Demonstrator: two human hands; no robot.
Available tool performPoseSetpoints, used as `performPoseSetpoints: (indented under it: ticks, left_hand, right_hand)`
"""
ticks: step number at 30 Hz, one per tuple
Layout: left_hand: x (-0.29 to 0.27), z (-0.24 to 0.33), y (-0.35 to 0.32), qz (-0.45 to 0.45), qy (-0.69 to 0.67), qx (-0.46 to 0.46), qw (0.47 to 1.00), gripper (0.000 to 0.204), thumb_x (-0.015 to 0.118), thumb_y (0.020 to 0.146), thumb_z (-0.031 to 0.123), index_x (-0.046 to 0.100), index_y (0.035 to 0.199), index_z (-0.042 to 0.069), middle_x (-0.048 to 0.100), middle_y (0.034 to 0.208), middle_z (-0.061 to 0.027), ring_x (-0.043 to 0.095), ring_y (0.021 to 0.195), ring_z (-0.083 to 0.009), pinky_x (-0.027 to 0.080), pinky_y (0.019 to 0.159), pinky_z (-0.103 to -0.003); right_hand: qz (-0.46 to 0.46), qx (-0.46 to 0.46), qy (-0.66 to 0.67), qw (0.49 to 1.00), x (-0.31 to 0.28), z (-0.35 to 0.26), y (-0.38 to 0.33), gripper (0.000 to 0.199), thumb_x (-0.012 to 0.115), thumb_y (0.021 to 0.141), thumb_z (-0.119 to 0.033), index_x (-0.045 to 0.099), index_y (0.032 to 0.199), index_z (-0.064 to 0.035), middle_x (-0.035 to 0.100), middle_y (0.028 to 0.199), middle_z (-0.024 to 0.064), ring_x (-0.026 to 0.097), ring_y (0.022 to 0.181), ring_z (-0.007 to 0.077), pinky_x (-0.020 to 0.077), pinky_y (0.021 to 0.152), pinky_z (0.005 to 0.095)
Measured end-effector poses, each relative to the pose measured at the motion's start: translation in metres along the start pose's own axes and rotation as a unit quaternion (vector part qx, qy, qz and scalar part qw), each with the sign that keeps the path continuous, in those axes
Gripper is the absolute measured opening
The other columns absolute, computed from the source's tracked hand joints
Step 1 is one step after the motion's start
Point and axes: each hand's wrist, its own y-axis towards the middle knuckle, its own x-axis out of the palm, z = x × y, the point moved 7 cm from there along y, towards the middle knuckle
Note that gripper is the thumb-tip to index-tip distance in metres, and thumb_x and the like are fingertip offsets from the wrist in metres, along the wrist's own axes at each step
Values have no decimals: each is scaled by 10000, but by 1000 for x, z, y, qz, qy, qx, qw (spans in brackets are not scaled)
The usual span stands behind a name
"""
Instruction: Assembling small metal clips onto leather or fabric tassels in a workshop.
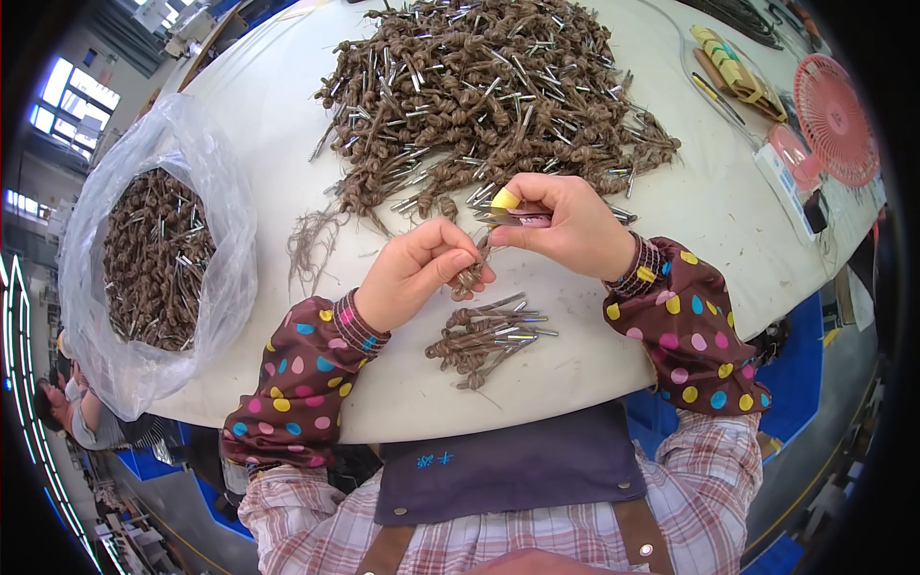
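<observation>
My left hand pinches a knotted brown cord between thumb and fingers, just above the table's middle. Close beside it, my right hand is closed around small thread snips, their blades pointing left toward the cord. Something yellow covers the tip of my right index finger. Below my hands lies a small bunch of knotted brown cords with shiny metal tips. A big heap of the same cords spreads just beyond my hands. The spot where blades and cord come together is too small to make out.
A clear plastic bag full of knotted cords stands at the left. Loose thread scraps lie left of the heap. At the right are a pink fan, a white power strip and a yellow package. A person is beyond the left edge.
</observation>
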Motion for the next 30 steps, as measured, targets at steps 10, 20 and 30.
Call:
performPoseSetpoints:
  ticks: [10,20,30]
  left_hand:
    - [-20,10,0,154,167,100,969,84,484,951,63,528,981,-2,657,893,-65,577,793,-76,464,729,-219]
    - [-26,12,0,201,271,136,931,76,568,907,74,587,935,6,657,808,-59,583,700,-86,468,643,-219]
    - [-24,12,-3,195,281,128,931,70,569,906,69,582,936,7,642,781,-51,565,675,-80,455,620,-218]
  right_hand:
    - [135,-44,-188,972,-13,-34,-24,350,698,792,-369,576,832,-43,596,743,80,632,673,193,487,592,296]
    - [138,-41,-262,954,4,-27,-17,282,708,792,-298,590,786,-41,584,724,59,591,592,199,456,534,285]
    - [130,-20,-222,966,7,-18,-16,294,709,779,-328,586,775,-61,599,713,47,605,620,189,452,540,300]
